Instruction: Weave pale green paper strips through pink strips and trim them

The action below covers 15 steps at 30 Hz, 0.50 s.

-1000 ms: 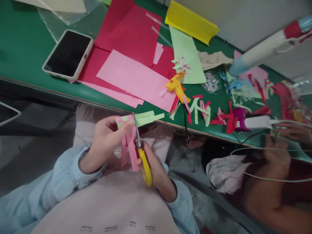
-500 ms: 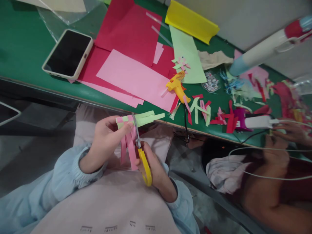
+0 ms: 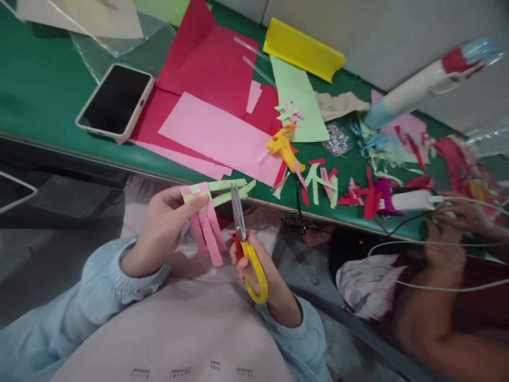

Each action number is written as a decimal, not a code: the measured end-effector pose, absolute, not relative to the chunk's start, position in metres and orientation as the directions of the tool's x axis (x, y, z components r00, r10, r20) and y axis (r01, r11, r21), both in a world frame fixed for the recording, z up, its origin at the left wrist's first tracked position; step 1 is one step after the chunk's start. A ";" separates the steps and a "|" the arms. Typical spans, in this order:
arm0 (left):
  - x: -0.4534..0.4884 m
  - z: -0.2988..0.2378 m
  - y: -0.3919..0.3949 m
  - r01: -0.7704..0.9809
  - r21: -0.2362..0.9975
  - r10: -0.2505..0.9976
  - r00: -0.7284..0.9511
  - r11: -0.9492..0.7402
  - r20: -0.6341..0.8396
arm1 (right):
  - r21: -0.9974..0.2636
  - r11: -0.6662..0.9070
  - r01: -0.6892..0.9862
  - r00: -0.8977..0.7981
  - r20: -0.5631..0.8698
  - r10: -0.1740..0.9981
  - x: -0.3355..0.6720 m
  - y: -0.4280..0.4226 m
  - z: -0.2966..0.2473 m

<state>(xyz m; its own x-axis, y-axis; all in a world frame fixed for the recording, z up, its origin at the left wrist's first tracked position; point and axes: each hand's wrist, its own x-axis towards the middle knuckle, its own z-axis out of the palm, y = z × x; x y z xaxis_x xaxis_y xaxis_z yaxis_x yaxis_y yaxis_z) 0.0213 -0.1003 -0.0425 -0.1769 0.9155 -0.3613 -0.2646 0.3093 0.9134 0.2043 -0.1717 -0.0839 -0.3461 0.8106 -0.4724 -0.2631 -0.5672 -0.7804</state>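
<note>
Paper weave pinched in left grip; scissors, clasped in right grip, just beside.

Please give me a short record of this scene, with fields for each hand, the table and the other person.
Left hand: pinches woven paper strips, pink and green.
Right hand: grips scissors, yellow handle, blades up beside the green strips.
Table: green; phone, pink sheet, glue gun, paper scraps.
Other person: hands at the table's right end.
</note>
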 end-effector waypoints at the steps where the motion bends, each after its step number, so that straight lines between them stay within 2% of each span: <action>1: 0.020 -0.041 -0.098 -0.273 0.911 0.917 -0.169 0.310 -0.362 | -0.773 -0.572 -0.275 -0.358 -0.470 0.807 0.206 -0.170 -0.081; 5: 0.016 -0.037 -0.092 -0.295 0.901 0.920 -0.131 0.319 -0.369 | -0.812 -0.517 -0.271 -0.391 -0.398 0.830 0.211 -0.162 -0.074; 10: 0.008 -0.036 -0.083 -0.266 0.911 0.925 -0.127 0.316 -0.358 | -0.888 -0.376 -0.267 -0.341 -0.278 0.898 0.213 -0.152 -0.068; 15: 0.000 -0.036 -0.067 -0.177 0.941 0.937 -0.150 0.287 -0.315 | -0.901 -0.345 -0.262 -0.243 -0.284 0.928 0.213 -0.139 -0.064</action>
